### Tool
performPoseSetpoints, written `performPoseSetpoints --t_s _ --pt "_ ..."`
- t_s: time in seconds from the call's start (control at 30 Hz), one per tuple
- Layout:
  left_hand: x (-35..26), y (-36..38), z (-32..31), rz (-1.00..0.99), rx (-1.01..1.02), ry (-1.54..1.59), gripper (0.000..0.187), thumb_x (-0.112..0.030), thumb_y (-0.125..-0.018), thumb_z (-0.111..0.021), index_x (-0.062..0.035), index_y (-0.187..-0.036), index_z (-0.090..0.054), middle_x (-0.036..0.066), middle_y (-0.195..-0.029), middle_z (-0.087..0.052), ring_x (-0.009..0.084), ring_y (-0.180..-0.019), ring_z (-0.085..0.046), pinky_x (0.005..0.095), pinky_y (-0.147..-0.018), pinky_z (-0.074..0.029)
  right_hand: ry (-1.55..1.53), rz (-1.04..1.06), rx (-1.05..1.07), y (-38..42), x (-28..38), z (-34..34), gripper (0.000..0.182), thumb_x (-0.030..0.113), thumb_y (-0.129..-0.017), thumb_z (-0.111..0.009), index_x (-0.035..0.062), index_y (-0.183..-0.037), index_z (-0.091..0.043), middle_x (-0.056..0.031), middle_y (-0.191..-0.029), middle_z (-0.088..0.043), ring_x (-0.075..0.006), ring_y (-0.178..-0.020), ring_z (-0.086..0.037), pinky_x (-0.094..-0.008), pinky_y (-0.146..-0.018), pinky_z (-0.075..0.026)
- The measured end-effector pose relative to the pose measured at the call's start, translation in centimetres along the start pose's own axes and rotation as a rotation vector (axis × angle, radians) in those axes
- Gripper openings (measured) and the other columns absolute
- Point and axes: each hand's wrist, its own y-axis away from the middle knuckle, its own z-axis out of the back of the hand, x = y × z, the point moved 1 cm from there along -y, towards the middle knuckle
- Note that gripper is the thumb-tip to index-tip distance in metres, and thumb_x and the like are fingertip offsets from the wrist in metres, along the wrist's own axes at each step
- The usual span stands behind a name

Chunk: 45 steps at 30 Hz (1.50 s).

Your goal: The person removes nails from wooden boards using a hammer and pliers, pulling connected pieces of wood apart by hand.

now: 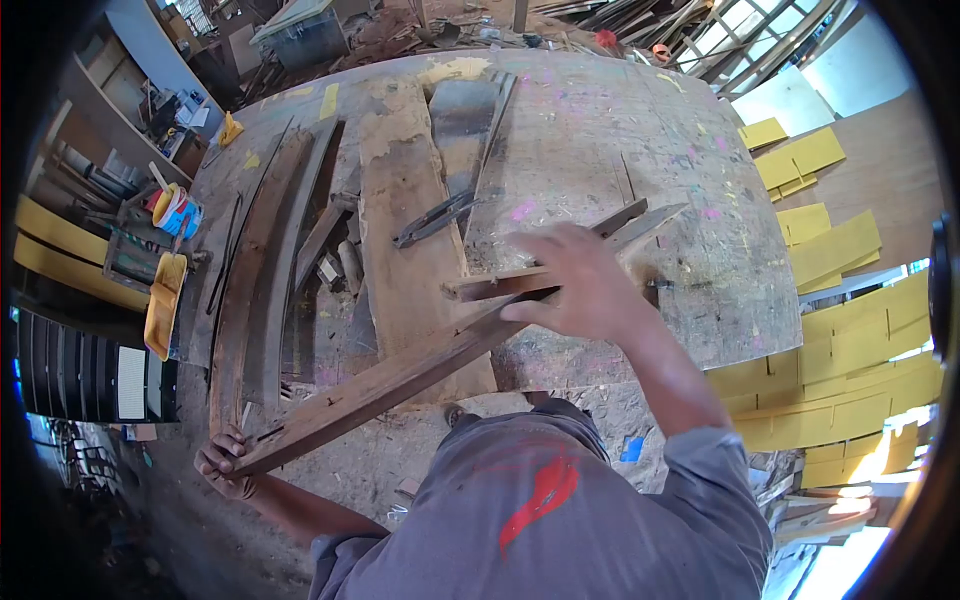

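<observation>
A long brown wooden bar (370,385) slants up from lower left across the near edge of the worktable. My left hand (225,462) is closed around its lower end, fingers wrapped over the edge. My right hand (580,280) is closed over the bar's upper part, thumb on the near side and fingers reaching across. Beneath those fingers lies a shorter wooden piece (490,286); whether it is gripped too is hidden. A dark wood end (622,216) sticks out beyond my right hand. Dark pliers-like tool (435,218) rests on a wide board (395,180) beyond the bar.
The worn worktable (740,290) carries long planks (262,240) and a hammer-like tool (325,235) at left. A paint bucket (177,210) and yellow tray (165,305) stand by its left edge. Yellow panels (850,330) lie at right. Scrap wood (640,30) is piled behind.
</observation>
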Motion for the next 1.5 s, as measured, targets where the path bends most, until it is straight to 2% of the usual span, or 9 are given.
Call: performPoseSetpoints --t_s 0.17,0.27,0.37,0.47,0.67,0.97,1.03,1.2,1.5 --pt "-1.0 0.0 -1.8 -0.038 0.012 -0.094 0.029 -0.021 -0.093 -0.079 -0.0198 -0.121 -0.071 -0.004 -0.091 -0.070 0.0237 -0.090 -0.070 0.0446 -0.091 -0.050 -0.114 0.039 0.299 -2.6 -2.5 -3.8 0.042 0.032 -0.092 -0.078 0.0057 -0.124 -0.068 -0.0198 -0.104 -0.072 -0.0375 -0.098 -0.070 -0.0441 -0.087 -0.054" --pt "-1.0 0.0 -2.6 -0.035 0.045 -0.110 0.030 -0.021 -0.095 -0.078 -0.0194 -0.124 -0.070 -0.004 -0.088 -0.067 0.0240 -0.088 -0.069 0.0455 -0.091 -0.051 -0.143 -0.057 -0.155 -0.8 -3.5 -6.6 0.031 0.027 -0.096 -0.076 0.0035 -0.115 -0.069 -0.0217 -0.087 -0.069 -0.0361 -0.080 -0.070 -0.0395 -0.074 -0.055" --pt "-1.9 -0.1 -3.2 -0.056 0.149 -0.027 0.028 -0.020 -0.094 -0.080 -0.0193 -0.121 -0.073 -0.004 -0.085 -0.073 0.0233 -0.088 -0.075 0.0452 -0.094 -0.056 -0.205 -0.321 -0.474 -0.5 -4.0 -5.2 0.034 0.032 -0.104 -0.068 -0.0014 -0.103 -0.066 -0.0105 -0.074 -0.056 -0.0136 -0.069 -0.050 -0.0324 -0.065 -0.044" --pt "-2.5 -1.4 -3.9 -0.072 0.346 0.051 0.035 -0.021 -0.095 -0.079 -0.0176 -0.129 -0.074 0.000 -0.088 -0.082 0.0269 -0.098 -0.078 0.0475 -0.108 -0.051 -0.478 -0.705 -0.680 1.9 -10.0 -4.9 0.041 0.032 -0.106 -0.063 -0.0065 -0.121 -0.066 -0.0134 -0.094 -0.071 -0.0160 -0.092 -0.064 -0.0346 -0.086 -0.051" --pt "-1.8 -3.7 -4.5 -0.145 0.590 0.124 0.039 -0.026 -0.101 -0.070 -0.0159 -0.138 -0.067 -0.001 -0.110 -0.081 0.0290 -0.116 -0.074 0.0442 -0.111 -0.047 -0.779 -0.723 -0.937 3.1 -9.7 -5.1 0.048 0.032 -0.109 -0.058 -0.0110 -0.131 -0.063 -0.0120 -0.122 -0.068 -0.0191 -0.112 -0.061 -0.0316 -0.101 -0.045" --pt "2.3 -1.6 -10.0 0.204 -0.472 -0.246 0.088 -0.027 -0.098 -0.068 -0.0049 -0.167 -0.018 0.020 -0.169 -0.030 0.0370 -0.150 -0.040 0.0528 -0.123 -0.033 -1.012 -0.516 -1.146 0.9 -8.9 -8.1 0.037 0.032 -0.110 -0.060 -0.0013 -0.125 -0.059 -0.0022 -0.106 -0.056 -0.0109 -0.095 -0.049 -0.0283 -0.085 -0.042" --pt "5.9 3.2 -6.7 0.320 -0.677 0.167 0.086 -0.027 -0.098 -0.069 -0.0049 -0.166 -0.021 0.019 -0.163 -0.040 0.0310 -0.144 -0.047 0.0470 -0.118 -0.041 -0.811 -0.607 -1.143 0.9 -9.0 -11.5 0.037 0.033 -0.111 -0.057 -0.0012 -0.125 -0.059 -0.0027 -0.103 -0.055 -0.0119 -0.094 -0.049 -0.0289 -0.084 -0.042" --pt "10.3 3.4 -8.4 0.604 -1.044 -0.174 0.038 -0.019 -0.103 -0.068 0.0006 -0.134 -0.061 0.010 -0.122 -0.071 0.0211 -0.107 -0.070 0.0374 -0.097 -0.058 -0.505 -0.545 -1.053 -0.3 -6.7 -12.9 0.040 0.035 -0.113 -0.051 -0.0025 -0.125 -0.058 -0.0035 -0.096 -0.055 -0.0171 -0.089 -0.051 -0.0327 -0.082 -0.044" --pt "16.8 10.0 -2.6 0.708 -1.120 0.056 0.038 -0.011 -0.098 -0.074 0.0003 -0.133 -0.064 0.010 -0.125 -0.072 0.0212 -0.111 -0.070 0.0344 -0.097 -0.057 -0.081 -0.757 -0.712 0.0 -10.3 -11.8 0.042 0.039 -0.113 -0.041 0.0038 -0.130 -0.059 -0.0290 -0.108 -0.071 -0.0516 -0.107 -0.066 -0.0567 -0.090 -0.050"
